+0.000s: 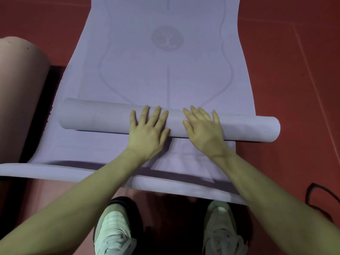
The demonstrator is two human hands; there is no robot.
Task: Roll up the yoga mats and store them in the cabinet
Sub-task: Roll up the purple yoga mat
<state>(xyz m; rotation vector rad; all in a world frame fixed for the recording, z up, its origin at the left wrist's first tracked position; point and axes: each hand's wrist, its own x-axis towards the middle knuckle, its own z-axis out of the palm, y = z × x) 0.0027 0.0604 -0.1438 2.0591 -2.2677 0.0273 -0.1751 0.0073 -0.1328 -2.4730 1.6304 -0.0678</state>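
No readable writing is found on the lavender yoga mat (165,80); only a round emblem (167,38) with a small figure, arms raised, is printed on it, together with a faint centre line and curved outline markings.

The mat is spread on the red floor (294,70) and runs away from the person. A rolled section (92,116) lies crosswise on the mat, its right end jutting past the mat's right edge onto the floor and its left end stopping inside the left edge. Nearer the shoes, flat mat is seen, and a second lavender edge lies across the view just before the toes; whether this belongs to the same mat cannot be told.

The left hand (149,129) is laid palm down on the roll near its middle, fingers spread wide and flat, nothing being gripped. The right hand (204,129) is set just beside it in the same way, fingers fanned across the top of the roll. Both forearms are stretched forward and bare.

A pink rolled mat (20,89) rests by the left edge. Two white sneakers (114,227) stand on the floor, and a black cable (316,197) lies at the right.
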